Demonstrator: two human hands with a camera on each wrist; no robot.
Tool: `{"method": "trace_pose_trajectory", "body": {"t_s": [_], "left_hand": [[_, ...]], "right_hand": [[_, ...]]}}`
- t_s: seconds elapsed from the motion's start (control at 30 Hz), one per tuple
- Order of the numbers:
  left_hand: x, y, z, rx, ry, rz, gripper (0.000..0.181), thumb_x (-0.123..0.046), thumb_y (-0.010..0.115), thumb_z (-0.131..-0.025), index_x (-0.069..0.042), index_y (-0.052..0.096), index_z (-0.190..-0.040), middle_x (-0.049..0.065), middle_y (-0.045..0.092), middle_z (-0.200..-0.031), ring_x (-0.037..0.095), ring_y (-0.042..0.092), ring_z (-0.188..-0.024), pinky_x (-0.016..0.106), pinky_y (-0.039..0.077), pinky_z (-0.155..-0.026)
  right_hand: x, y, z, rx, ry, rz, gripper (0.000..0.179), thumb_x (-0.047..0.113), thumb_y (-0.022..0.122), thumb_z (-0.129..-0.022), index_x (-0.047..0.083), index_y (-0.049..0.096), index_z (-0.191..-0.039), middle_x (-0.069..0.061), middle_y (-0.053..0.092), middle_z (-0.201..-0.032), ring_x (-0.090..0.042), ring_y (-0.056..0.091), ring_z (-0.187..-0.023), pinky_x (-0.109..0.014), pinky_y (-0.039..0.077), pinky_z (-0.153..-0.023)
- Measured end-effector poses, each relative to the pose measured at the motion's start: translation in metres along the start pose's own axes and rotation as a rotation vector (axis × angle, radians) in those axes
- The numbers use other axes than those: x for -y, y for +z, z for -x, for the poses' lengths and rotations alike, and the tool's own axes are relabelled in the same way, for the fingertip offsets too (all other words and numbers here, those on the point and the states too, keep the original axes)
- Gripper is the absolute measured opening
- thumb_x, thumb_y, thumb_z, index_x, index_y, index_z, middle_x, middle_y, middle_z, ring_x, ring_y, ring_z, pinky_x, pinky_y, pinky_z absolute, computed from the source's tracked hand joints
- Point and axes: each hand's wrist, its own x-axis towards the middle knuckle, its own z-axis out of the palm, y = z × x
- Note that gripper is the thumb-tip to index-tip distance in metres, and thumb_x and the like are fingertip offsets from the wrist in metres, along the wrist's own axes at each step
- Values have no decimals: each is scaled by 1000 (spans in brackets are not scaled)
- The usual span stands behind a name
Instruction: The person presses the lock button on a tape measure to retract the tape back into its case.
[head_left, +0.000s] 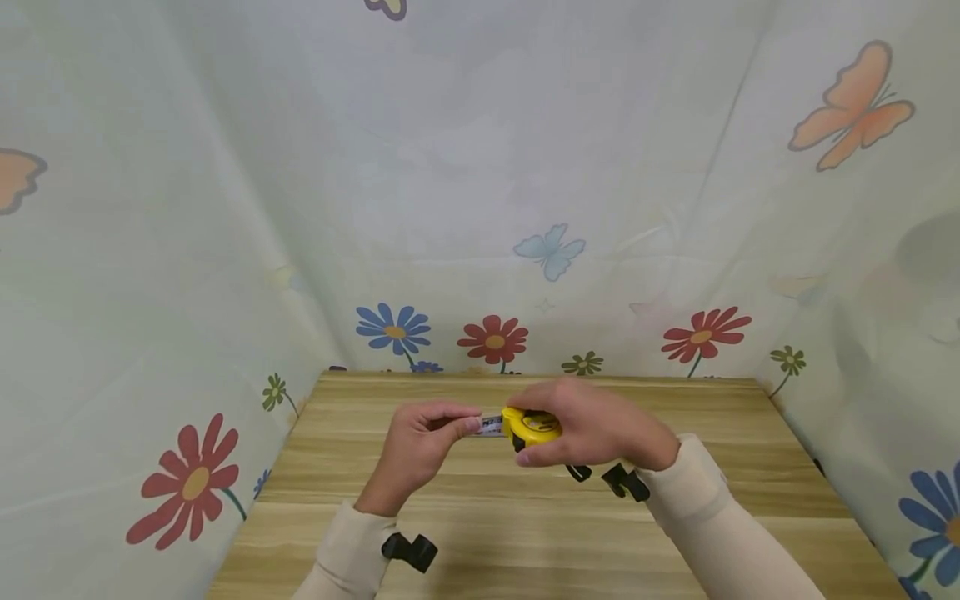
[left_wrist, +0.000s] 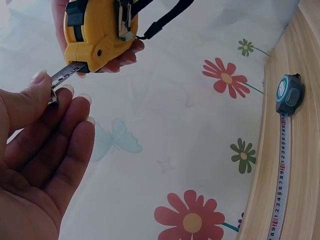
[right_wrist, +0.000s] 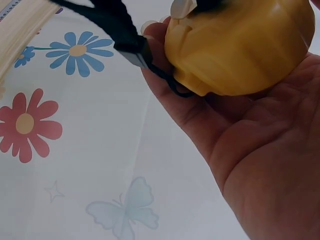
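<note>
My right hand (head_left: 596,425) grips a yellow and black tape measure (head_left: 536,427), held up over the wooden table. A short length of its blade (head_left: 491,427) sticks out toward the left. The end of that blade is pinched between the thumb and forefinger of my left hand (head_left: 416,446); the left wrist view shows the other fingers (left_wrist: 70,160) spread loosely below. A black wrist strap (left_wrist: 162,25) hangs from the case, near a metal clip (left_wrist: 124,20). In the right wrist view the yellow case (right_wrist: 245,50) lies against the palm, with part of it cut off.
A second, teal and black tape measure (left_wrist: 290,95) lies on the table (head_left: 337,475), its long blade (left_wrist: 281,185) drawn out along the wood. Behind and at both sides hangs a pale curtain (head_left: 480,167) printed with flowers and butterflies.
</note>
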Motion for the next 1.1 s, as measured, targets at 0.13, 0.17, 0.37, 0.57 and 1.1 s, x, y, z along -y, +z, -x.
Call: {"method": "trace_pose_trajectory", "body": {"t_s": [0.13, 0.17, 0.37, 0.57, 1.1], "left_hand": [[0, 1, -1, 4, 5, 3, 15, -8, 74, -96, -2, 81, -107, 17, 80, -106, 9, 75, -86, 25, 64, -82], [1, 1, -1, 8, 6, 6, 15, -8, 74, -96, -2, 81, -107, 17, 80, -106, 10, 76, -86, 25, 64, -82], [2, 2, -1, 12, 5, 1, 15, -8, 74, -96, -2, 81, -107, 15, 81, -105, 11, 75, -85, 25, 64, -81], [4, 3, -2, 22, 14, 4, 17, -9, 74, -96, 0, 80, -108, 16, 81, -105, 10, 76, -86, 25, 64, -82], [6, 8, 0, 33, 52, -8, 17, -13, 73, -97, -3, 81, -109, 13, 81, -106, 11, 79, -92, 25, 63, -85]], "right_hand": [[-1, 2, -2, 9, -12, 10, 41, 40, 81, -90, 18, 70, -122, 13, 61, -90, -6, 55, -77, -23, 50, -68], [-1, 2, -3, 13, -13, 13, 41, 41, 80, -90, 18, 70, -123, 13, 61, -90, -5, 55, -77, -23, 50, -68], [-2, 2, -1, 11, 9, -1, 42, 41, 81, -89, 19, 71, -123, 13, 62, -91, -7, 56, -79, -23, 52, -69], [-3, 3, -1, 20, 1, -2, 43, 43, 80, -90, 19, 70, -124, 13, 62, -92, -6, 56, -79, -23, 52, -70], [-3, 10, -2, 17, -2, -14, 49, 43, 82, -89, 17, 70, -129, 14, 64, -97, -5, 57, -81, -22, 54, -73]]}}
